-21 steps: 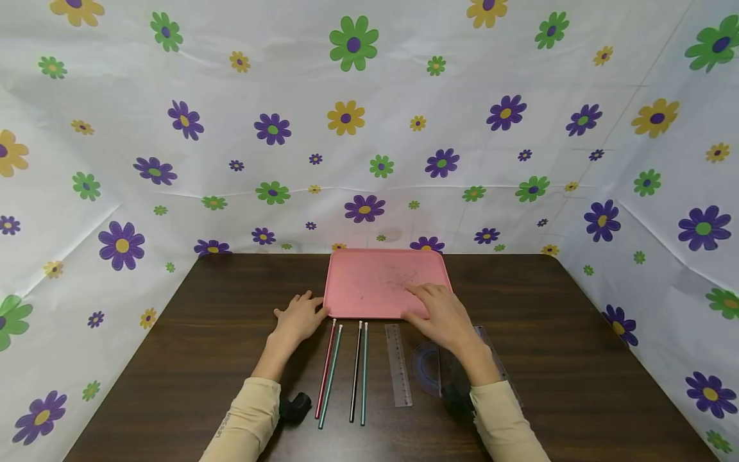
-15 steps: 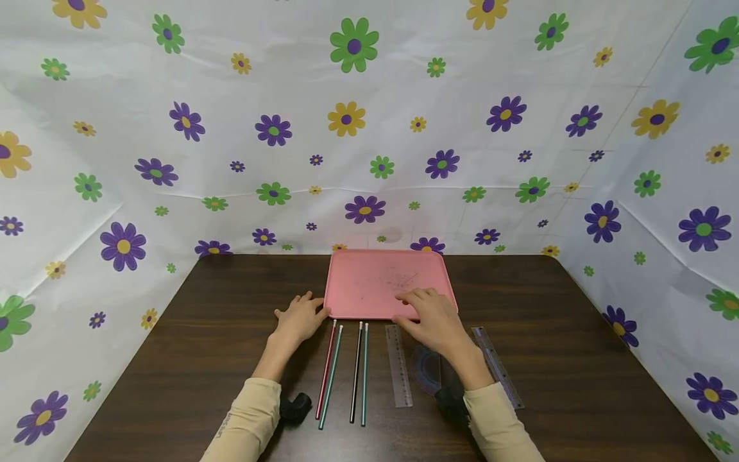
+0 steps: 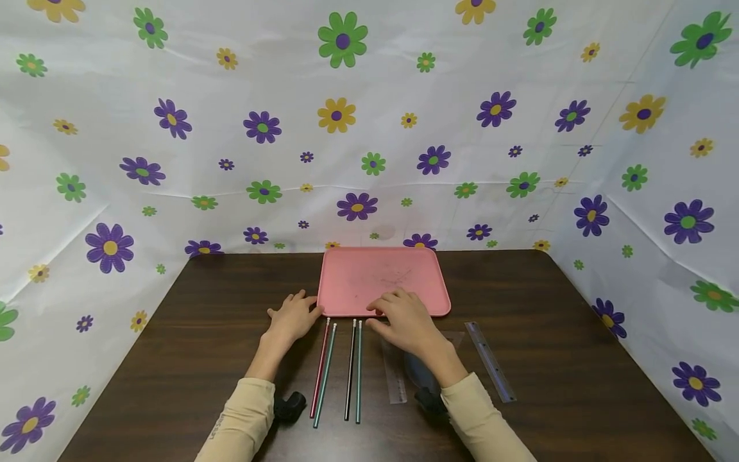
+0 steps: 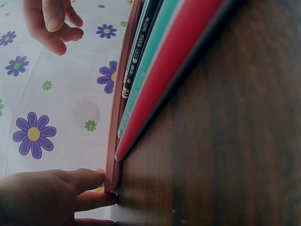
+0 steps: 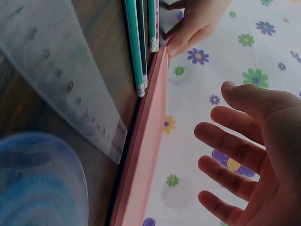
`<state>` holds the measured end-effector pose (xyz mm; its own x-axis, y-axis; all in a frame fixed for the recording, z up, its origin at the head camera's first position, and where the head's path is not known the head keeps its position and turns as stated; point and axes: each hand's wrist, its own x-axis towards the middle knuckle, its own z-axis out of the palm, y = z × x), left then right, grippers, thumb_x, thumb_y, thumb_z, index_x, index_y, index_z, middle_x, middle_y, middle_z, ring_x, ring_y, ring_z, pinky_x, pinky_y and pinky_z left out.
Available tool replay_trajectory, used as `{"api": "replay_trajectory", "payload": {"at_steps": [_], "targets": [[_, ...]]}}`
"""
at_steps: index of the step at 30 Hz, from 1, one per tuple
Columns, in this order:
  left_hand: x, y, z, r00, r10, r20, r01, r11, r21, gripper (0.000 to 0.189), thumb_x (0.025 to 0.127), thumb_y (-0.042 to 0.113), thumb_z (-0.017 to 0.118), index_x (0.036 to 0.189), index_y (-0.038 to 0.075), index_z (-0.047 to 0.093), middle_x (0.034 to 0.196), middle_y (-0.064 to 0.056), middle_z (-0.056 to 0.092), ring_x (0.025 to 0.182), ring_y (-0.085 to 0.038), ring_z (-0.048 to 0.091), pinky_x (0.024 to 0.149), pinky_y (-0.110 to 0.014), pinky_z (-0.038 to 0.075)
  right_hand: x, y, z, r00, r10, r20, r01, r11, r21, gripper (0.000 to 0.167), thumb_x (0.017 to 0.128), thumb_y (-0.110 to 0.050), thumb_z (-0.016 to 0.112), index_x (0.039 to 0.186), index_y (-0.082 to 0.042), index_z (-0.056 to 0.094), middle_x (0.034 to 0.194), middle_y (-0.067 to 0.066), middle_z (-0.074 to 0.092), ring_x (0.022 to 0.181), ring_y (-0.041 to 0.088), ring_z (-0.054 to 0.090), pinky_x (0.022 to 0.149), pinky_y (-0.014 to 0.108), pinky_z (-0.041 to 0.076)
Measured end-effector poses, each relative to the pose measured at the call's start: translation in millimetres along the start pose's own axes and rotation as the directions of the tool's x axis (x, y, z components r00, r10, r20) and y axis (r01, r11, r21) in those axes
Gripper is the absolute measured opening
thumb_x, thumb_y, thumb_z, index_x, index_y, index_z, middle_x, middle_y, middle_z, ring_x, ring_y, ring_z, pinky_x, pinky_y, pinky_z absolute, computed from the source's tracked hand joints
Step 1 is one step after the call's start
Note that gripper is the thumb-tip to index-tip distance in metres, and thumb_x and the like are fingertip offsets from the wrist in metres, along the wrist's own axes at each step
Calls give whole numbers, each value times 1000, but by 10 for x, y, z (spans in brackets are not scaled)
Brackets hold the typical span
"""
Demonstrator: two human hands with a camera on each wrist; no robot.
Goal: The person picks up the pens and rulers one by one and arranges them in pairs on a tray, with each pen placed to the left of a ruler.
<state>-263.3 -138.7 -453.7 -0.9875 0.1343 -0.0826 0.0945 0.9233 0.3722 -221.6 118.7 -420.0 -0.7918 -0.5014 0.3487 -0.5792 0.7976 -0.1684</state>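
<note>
My left hand [image 3: 291,319] is at the near left corner of a pink tray [image 3: 358,269]. Its thumb touches the tray rim [image 4: 109,160], and its straight fingers rest beside the corner. Over the tray's front edge hovers my right hand [image 3: 404,321], fingers spread and relaxed, holding nothing. In front of the tray lie a red pencil [image 3: 321,372], a black pencil [image 3: 350,369] and two teal ones, eraser ends toward the tray. Below my right hand are a clear ruler [image 5: 70,89] and a blue-tinted protractor [image 5: 42,183], both partly covered in the head view.
A second clear ruler [image 3: 491,362] lies slanted to the right of my right forearm. The corner of a transparent flat piece [image 3: 456,336] shows beside that wrist. The dark wooden table [image 3: 554,321] ends at a flower-printed sheet [image 3: 369,128] behind and at the sides.
My right hand has moved left along the tray's front edge, and now covers part of the clear ruler. The left hand stays at the tray corner. The head view has shifted slightly.
</note>
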Motion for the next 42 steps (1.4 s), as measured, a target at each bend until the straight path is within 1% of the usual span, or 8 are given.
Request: {"api": "replay_trajectory", "payload": {"at_steps": [4,8,16,20,27,32,37,42], "targets": [[-3,2,-20,1000,2,10,-2,1000,-7,51,103,40,48,144,10,53,156,-25,36,145,-49,29,100,-86,18,34,-77,19,1000,-11,4,11,1000,-13,20,90,-35,72,102,-20,76,93,-5,72,92,19,59,88,44,48],[-9,-4,-16,1000,-6,15,6,1000,-12,52,103,40,47,144,10,53,157,-24,35,145,-49,29,100,-85,17,51,-172,52,999,-23,21,24,999,-27,19,91,-37,71,100,-21,76,95,-6,72,89,17,58,86,42,48],[5,13,-4,1000,1,6,-1,1000,-12,51,103,41,47,143,10,55,156,-25,37,144,-50,29,99,-86,18,96,-356,130,995,-40,87,47,996,-73,20,94,-40,66,101,-24,76,99,-8,73,92,16,59,88,39,49],[33,25,0,1000,12,1,-12,1000,-17,52,102,41,48,143,10,54,156,-25,37,144,-50,30,99,-86,18,125,-429,159,993,-52,109,64,993,-103,19,95,-41,65,101,-26,76,97,-10,72,89,15,58,84,36,48],[44,14,-17,1000,4,-15,-4,1000,-7,52,103,41,48,143,10,54,156,-25,37,144,-50,30,98,-86,18,200,-569,220,989,-74,128,92,986,-137,20,94,-41,65,99,-26,76,96,-11,72,84,14,58,78,33,47],[12,-1,6,1000,-6,-5,6,1000,-6,50,102,40,48,142,10,56,155,-25,38,144,-51,31,98,-86,18,204,-661,303,982,-72,176,97,985,-142,20,95,-43,63,98,-29,76,97,-11,73,86,14,60,79,34,48],[-20,-1,8,1000,-12,-11,12,1000,1,49,102,40,49,141,10,57,154,-25,39,143,-50,32,98,-86,20,212,-742,369,979,-82,185,111,982,-153,22,95,-45,62,98,-29,77,98,-12,74,90,15,63,81,34,51],[-13,13,-6,1000,-8,-13,8,1000,5,48,102,39,49,140,9,58,154,-25,40,142,-51,33,98,-86,20,225,-810,404,974,-71,213,106,982,-158,23,95,-46,62,101,-30,77,100,-13,74,96,14,64,89,36,51]]}}
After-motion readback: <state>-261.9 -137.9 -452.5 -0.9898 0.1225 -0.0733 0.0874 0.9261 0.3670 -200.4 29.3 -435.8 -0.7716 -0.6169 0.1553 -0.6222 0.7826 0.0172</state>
